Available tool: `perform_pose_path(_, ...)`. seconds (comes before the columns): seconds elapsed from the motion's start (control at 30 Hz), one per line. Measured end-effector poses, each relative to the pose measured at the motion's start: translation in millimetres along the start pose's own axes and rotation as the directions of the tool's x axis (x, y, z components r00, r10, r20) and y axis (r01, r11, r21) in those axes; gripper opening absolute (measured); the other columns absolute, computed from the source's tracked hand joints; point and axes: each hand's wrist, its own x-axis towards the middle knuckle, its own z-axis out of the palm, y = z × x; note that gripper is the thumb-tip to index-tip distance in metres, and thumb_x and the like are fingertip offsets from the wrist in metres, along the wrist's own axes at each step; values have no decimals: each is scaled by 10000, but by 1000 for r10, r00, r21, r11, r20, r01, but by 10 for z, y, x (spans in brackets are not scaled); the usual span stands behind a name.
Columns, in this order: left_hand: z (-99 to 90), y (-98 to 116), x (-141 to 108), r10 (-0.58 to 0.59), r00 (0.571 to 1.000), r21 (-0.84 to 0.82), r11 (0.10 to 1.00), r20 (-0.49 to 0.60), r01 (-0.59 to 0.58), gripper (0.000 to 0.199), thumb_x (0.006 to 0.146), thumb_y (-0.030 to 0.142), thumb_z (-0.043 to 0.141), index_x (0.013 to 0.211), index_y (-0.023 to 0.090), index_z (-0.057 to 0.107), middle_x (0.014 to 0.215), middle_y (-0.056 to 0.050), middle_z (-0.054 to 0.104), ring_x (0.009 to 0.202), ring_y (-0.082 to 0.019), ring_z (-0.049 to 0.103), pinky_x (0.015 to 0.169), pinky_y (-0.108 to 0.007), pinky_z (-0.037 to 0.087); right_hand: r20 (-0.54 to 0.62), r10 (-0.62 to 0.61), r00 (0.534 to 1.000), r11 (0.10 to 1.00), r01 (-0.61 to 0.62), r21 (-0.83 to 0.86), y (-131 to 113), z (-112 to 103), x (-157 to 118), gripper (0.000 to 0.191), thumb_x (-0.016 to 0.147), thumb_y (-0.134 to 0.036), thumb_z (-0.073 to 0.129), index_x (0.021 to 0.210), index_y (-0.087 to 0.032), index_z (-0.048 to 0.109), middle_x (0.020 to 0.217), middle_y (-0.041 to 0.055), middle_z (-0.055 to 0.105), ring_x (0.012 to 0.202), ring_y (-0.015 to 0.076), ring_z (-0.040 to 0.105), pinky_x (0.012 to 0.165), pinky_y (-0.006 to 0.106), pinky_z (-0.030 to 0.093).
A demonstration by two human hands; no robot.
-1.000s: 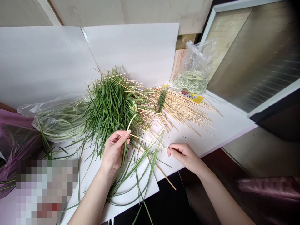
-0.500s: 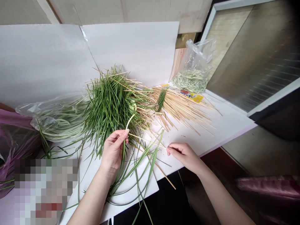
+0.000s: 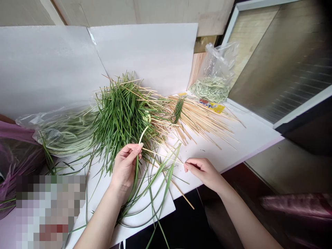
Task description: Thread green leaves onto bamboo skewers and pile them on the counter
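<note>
Between thumb and fingers, my left hand (image 3: pixel 124 167) pinches garlic chives (image 3: pixel 143 134). Their pale stem end curves up above the thumb, and long green leaves trail down over the table's front edge. A thin bamboo skewer (image 3: pixel 163 155) runs nearly level between my two hands. My right hand (image 3: pixel 202 171) is closed on its right end; its left end reaches my left fingertips. Whether the tip touches or pierces the stem is too small to tell. Just behind my left hand stands a big heap of garlic chives (image 3: pixel 116 114), with skewers poking out of it.
Many loose bamboo skewers (image 3: pixel 204 119) lie on the white table (image 3: pixel 249 135), a small chive bundle (image 3: pixel 178 110) on them. Clear bags of pale green strips (image 3: pixel 210 89) and long stems (image 3: pixel 67 135) stand right and left. A purple bag (image 3: pixel 18 155) sits far left.
</note>
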Motion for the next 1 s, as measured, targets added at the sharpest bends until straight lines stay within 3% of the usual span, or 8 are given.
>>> perform_pose_path(0.3, 4, 8, 4, -44, 999, -9, 999, 2, 44, 246, 573, 281, 914, 691, 166, 731, 589, 21, 610, 575, -81, 525, 608, -186, 443, -4, -11, 1000, 1000, 11, 12, 0, 4, -6, 318, 965, -334, 514, 697, -181, 589, 576, -56, 299, 525, 112, 249, 504, 274, 176)
perform_pose_path(0.77, 7, -38, -12, -92, 995, -10, 996, 34, 92, 212, 604, 270, 903, 689, 167, 738, 619, 10, 633, 590, -77, 547, 623, -171, 463, -29, -22, 999, 1000, 23, 2, 0, 8, -1, 317, 961, -330, 518, 691, -180, 588, 589, -51, 334, 534, 111, 264, 512, 269, 196)
perform_pose_path(1.0, 121, -135, -115, -140, 977, 44, 990, 163, 135, 170, 628, 224, 887, 655, 175, 726, 649, 11, 621, 619, -89, 549, 650, -198, 468, 8, -46, 999, 999, 46, 29, -16, 50, -1, 304, 967, -324, 504, 724, -176, 614, 595, -46, 378, 523, 109, 274, 509, 265, 201)
